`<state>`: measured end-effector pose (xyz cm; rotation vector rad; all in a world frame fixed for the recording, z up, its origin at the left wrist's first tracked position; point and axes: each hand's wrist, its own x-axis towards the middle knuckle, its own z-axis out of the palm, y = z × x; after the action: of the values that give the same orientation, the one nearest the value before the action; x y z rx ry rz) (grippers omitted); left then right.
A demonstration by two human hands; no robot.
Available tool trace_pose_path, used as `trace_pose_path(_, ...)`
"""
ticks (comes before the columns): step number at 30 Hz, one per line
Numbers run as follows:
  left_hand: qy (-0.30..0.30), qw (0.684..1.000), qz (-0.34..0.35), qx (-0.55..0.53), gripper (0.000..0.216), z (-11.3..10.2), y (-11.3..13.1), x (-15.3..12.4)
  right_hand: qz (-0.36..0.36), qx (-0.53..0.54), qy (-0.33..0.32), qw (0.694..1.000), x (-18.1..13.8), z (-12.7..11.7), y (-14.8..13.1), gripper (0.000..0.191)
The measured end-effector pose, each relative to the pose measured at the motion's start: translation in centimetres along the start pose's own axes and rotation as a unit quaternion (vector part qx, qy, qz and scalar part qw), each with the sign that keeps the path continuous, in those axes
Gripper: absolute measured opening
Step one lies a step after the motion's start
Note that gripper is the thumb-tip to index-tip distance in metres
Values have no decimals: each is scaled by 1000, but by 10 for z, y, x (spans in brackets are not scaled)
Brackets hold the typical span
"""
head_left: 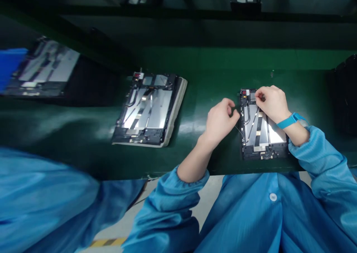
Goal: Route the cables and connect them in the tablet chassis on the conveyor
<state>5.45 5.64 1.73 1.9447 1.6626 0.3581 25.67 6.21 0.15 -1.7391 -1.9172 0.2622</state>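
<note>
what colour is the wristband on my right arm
The wristband is bright blue; it shows best in the head view.

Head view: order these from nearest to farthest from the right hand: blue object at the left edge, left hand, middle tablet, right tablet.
1. Right tablet: partly covered by the right hand.
2. Left hand: left of that tablet.
3. Middle tablet: on a pale layer, farther left.
4. Blue object: at the left edge.

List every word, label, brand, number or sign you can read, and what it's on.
Readable text: none.
Open device at picture right: tiny board markings, too small to read.
Stacked device at picture left-centre: too small and blurred.
Yellow-and-black floor stripe: no readable words.
</note>
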Motion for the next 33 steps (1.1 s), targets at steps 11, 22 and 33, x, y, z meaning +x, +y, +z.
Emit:
trace_pose_path(11, -132, 937, -15, -324, 15, 1, -7, 38, -58, 7, -13, 998, -41, -13, -6, 18)
trace_pose_path(22, -212, 898, -38, -384, 22, -10, -13, 47, -62, 77, 6, 995, -49, -6, 1, 18)
trace_pose_path(33, -116, 868, -103, -472, 25, 8, -10, 30, -40, 76, -22, 996, -49, -7, -1, 18)
